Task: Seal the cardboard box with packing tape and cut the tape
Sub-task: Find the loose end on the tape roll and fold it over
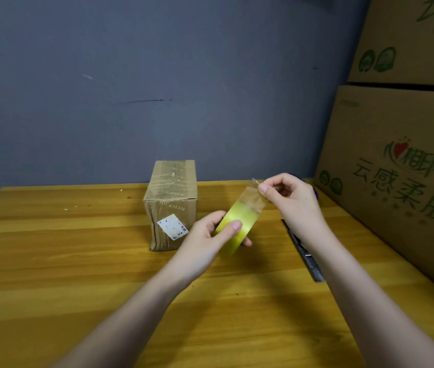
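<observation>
A small cardboard box (171,197) stands on the wooden table (64,261), flaps closed, with a white label on its near face. Just right of it my left hand (210,231) grips a yellowish roll of packing tape (237,227), thumb on the roll's outer face. My right hand (288,197) pinches the free end of the tape (254,196) and holds a short clear strip up and away from the roll. A dark utility knife (304,254) lies on the table under my right forearm, partly hidden.
Large printed cardboard cartons (401,168) are stacked along the table's right side. A grey-blue wall (157,75) rises directly behind the table. Something purple (315,193) peeks out behind my right hand.
</observation>
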Motion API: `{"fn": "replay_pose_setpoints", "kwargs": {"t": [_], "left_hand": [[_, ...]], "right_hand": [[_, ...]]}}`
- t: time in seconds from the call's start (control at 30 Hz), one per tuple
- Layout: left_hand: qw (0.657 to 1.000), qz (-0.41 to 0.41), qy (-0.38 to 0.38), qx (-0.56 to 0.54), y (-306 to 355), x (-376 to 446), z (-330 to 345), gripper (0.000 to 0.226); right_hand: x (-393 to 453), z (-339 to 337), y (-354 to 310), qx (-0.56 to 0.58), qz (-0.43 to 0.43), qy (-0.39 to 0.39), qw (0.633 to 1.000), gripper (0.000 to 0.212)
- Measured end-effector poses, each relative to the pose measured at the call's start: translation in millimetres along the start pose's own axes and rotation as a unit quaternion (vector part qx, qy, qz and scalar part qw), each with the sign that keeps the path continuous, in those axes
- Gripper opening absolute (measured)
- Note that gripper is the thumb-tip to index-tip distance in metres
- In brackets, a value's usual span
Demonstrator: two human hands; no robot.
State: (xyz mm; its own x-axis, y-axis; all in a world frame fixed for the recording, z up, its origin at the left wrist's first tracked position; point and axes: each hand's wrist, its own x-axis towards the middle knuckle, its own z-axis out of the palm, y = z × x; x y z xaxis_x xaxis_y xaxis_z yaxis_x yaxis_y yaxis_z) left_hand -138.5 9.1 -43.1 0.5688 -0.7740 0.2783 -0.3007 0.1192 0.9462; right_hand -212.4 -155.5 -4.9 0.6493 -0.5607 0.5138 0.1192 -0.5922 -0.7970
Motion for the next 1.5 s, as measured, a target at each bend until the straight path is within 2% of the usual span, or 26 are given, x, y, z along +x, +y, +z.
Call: {"fn": "replay_pose_setpoints", "kwargs": {"t": [0.2,0.43,0.5,0.57,0.67,0.73,0.8,0.83,0.9,1.0,1.07,1.17,1.27,1.33,1.4,1.5], "left_hand": [[1.000,0.018,-0.023,-0.011,0.6,-3.2,-1.7,0.024],[0.998,0.055,-0.025,0.010,-0.4,-7.6,-1.8,0.017],[0.997,0.067,-0.030,0.015,0.6,-8.6,-1.0,0.016],[0.996,0.081,-0.041,0.019,3.1,-9.5,2.6,0.015],[0.996,0.081,-0.029,0.021,7.6,-7.5,8.3,0.018],[0.998,0.056,0.003,0.023,7.1,-3.7,8.2,0.016],[0.998,0.026,0.026,0.042,1.6,-0.1,7.0,0.015],[0.998,0.015,0.029,0.056,-0.9,1.5,7.4,0.015],[0.995,0.001,0.021,0.099,-2.9,4.3,11.2,0.030],[0.974,0.005,0.001,0.225,-1.6,8.6,19.1,0.079],[0.942,0.029,0.008,0.335,2.7,7.0,23.6,0.095],[0.900,0.052,0.037,0.432,8.1,2.3,29.9,0.087],[0.875,0.061,0.071,0.476,12.0,-0.4,28.8,0.069],[0.859,0.090,0.064,0.500,13.1,-3.4,25.4,0.056],[0.857,0.114,0.048,0.500,12.3,-8.1,21.9,0.050],[0.847,0.158,0.015,0.508,11.0,-14.2,18.0,0.047]], "right_hand": [[-6.6,6.9,3.2,0.063,0.075,-0.054,0.994,0.012],[-8.7,9.0,9.6,0.086,0.136,-0.108,0.981,0.017],[-8.2,12.6,16.3,0.092,0.148,-0.093,0.980,0.015],[-7.1,16.9,26.9,0.072,0.159,-0.072,0.982,0.002],[-10.1,19.4,41.2,0.110,0.234,-0.043,0.965,0.014],[-13.9,16.3,39.7,0.116,0.212,0.030,0.970,0.017],[-18.3,15.2,31.4,0.094,0.122,0.084,0.984,0.019],[-21.3,16.6,23.7,0.075,0.073,0.082,0.991,0.021],[-26.7,23.6,9.3,0.022,0.003,0.024,0.999,0.026],[-31.0,37.4,-6.8,-0.110,-0.013,-0.101,0.989,0.048],[-31.6,44.9,-11.9,-0.198,-0.011,-0.097,0.975,0.058],[-31.1,47.0,-19.6,-0.222,-0.001,-0.032,0.974,0.050],[-24.1,49.7,-19.5,-0.141,0.065,-0.047,0.987,0.057],[-16.9,49.9,-18.2,-0.058,0.112,-0.078,0.989,0.067],[-10.1,47.5,-17.6,0.021,0.150,-0.130,0.980,0.069],[-3.8,33.8,-18.1,0.120,0.212,-0.267,0.933,0.061]]}}
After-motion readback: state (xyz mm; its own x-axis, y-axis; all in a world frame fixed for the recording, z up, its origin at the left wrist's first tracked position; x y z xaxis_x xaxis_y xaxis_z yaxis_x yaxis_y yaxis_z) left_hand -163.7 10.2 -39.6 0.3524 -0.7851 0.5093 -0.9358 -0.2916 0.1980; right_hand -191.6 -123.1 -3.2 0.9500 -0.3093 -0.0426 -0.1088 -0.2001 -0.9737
